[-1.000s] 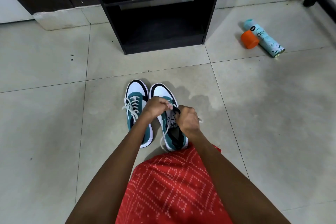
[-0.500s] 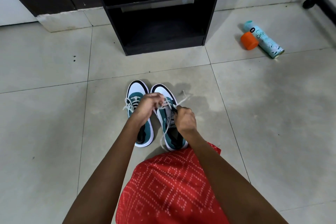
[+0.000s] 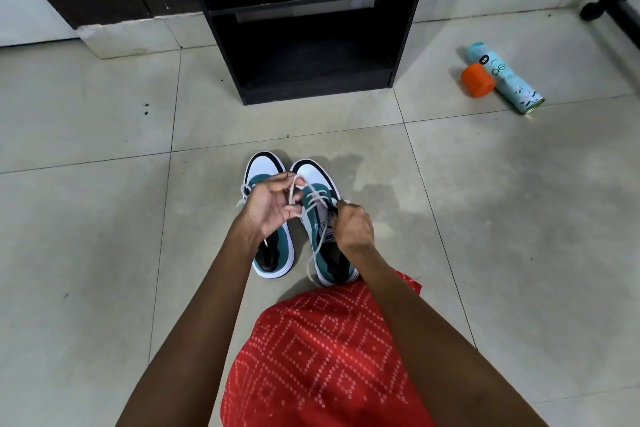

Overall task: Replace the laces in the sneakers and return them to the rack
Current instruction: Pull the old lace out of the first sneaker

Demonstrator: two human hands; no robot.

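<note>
Sneakers: 2, teal and white, side by side on the tiled floor, centre frame.
Left hand: palm up, fingers curled round a loop of white lace.
Right hand: pinching the lace at the eyelets (fingertips hidden).
Rack: black, upper centre.

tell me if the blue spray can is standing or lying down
Lying down: the spray can rests on its side on the floor.

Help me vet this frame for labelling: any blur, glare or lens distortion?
Head view: wide-angle lens bows the floor tile lines and tilts the rack sides; soft light, faint shadow right of the sneakers; small glint on the spray can base; no heavy blur on the lace.
</note>
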